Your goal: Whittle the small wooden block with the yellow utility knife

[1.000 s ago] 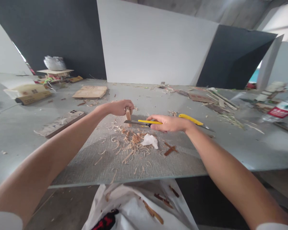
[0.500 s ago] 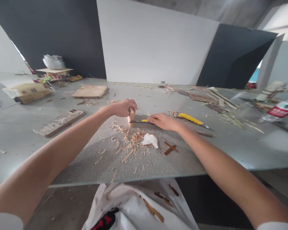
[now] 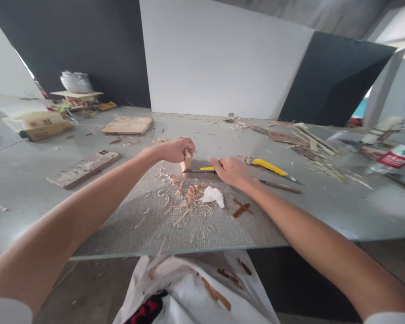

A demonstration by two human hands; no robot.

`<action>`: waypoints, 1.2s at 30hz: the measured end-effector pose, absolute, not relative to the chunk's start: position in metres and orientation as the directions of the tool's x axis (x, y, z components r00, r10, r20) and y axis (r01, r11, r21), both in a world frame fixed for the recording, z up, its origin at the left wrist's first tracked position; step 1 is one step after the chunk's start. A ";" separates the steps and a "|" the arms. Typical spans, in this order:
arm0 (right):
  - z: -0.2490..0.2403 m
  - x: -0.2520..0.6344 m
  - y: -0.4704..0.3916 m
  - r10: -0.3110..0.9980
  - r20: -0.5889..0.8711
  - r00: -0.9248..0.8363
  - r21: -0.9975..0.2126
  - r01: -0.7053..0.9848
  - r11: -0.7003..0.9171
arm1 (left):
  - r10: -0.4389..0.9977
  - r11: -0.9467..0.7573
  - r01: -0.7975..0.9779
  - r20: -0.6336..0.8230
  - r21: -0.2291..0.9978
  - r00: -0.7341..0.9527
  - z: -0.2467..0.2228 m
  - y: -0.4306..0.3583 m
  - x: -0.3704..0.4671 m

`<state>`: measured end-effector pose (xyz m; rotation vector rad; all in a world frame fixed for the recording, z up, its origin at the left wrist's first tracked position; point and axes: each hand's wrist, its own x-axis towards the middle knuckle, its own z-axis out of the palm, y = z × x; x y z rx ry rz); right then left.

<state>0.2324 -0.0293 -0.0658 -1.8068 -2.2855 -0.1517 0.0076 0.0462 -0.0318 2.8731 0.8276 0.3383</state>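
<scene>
My left hand (image 3: pixel 181 149) is closed around the top of a small pale wood piece (image 3: pixel 186 165), which stands upright on the table. In my right hand (image 3: pixel 230 171) is a yellow and black utility knife (image 3: pixel 205 170), its blade pointing left and touching the wood near its lower part. Curled wood shavings (image 3: pixel 192 193) lie below the wood. Beside them is a crumpled white tissue (image 3: pixel 213 196). Two dark brown wood strips (image 3: pixel 242 208) lie crossed to the right of the tissue.
A second yellow utility knife (image 3: pixel 270 167) and a thin stick-like tool (image 3: pixel 282 186) lie right of my right hand. At left are a phone (image 3: pixel 87 170) and a flat board (image 3: pixel 127 125). Wood scraps (image 3: pixel 313 139) and a plastic bottle (image 3: pixel 394 157) stand farther right.
The right thumb has lifted and the hand has shifted slightly right along the knife. The blade stays against the wood, which the left hand still holds.
</scene>
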 end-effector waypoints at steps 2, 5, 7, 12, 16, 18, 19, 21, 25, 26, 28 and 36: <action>-0.070 0.229 -0.030 0.932 0.319 -0.172 0.012 0.984 0.177 | 0.532 -0.845 0.504 0.185 0.181 0.826 -0.033 0.047 0.007; -0.077 0.228 -0.027 0.912 0.378 -0.163 0.060 0.987 0.151 | 0.524 -0.850 0.494 0.205 0.181 0.827 -0.034 0.047 0.008; -0.081 0.230 -0.025 0.902 0.401 -0.163 0.058 0.987 0.153 | 0.530 -0.847 0.499 0.221 0.183 0.819 -0.034 0.047 0.009; -0.086 0.236 -0.016 0.899 0.413 -0.145 0.030 0.989 0.146 | 0.578 -0.815 0.540 0.244 0.209 0.779 -0.036 0.048 0.012; -0.087 0.236 -0.015 0.900 0.416 -0.134 0.051 0.991 0.124 | 0.610 -0.791 0.567 0.231 0.229 0.758 -0.037 0.049 0.012; -0.087 0.235 -0.016 0.903 0.408 -0.137 0.079 0.990 0.115 | 0.613 -0.789 0.568 0.234 0.233 0.755 -0.037 0.049 0.012; -0.087 0.234 -0.016 0.904 0.404 -0.138 0.093 0.990 0.109 | 0.610 -0.791 0.564 0.238 0.235 0.756 -0.038 0.049 0.012; -0.086 0.233 -0.018 0.907 0.398 -0.134 0.113 0.989 0.097 | 0.600 -0.799 0.551 0.250 0.241 0.760 -0.038 0.050 0.011; -0.085 0.232 -0.020 0.910 0.393 -0.134 0.122 0.988 0.093 | 0.572 -0.819 0.524 0.266 0.232 0.776 -0.040 0.052 0.011; -0.084 0.231 -0.020 0.910 0.391 -0.134 0.122 0.988 0.093 | 0.564 -0.825 0.518 0.271 0.224 0.780 -0.041 0.053 0.011; -0.083 0.231 -0.020 0.915 0.382 -0.132 0.120 0.988 0.093 | 0.544 -0.839 0.505 0.283 0.204 0.790 -0.042 0.054 0.011; -0.080 0.227 -0.020 0.926 0.352 -0.134 0.120 0.988 0.097 | 0.553 -0.833 0.524 0.286 0.176 0.783 -0.041 0.053 0.012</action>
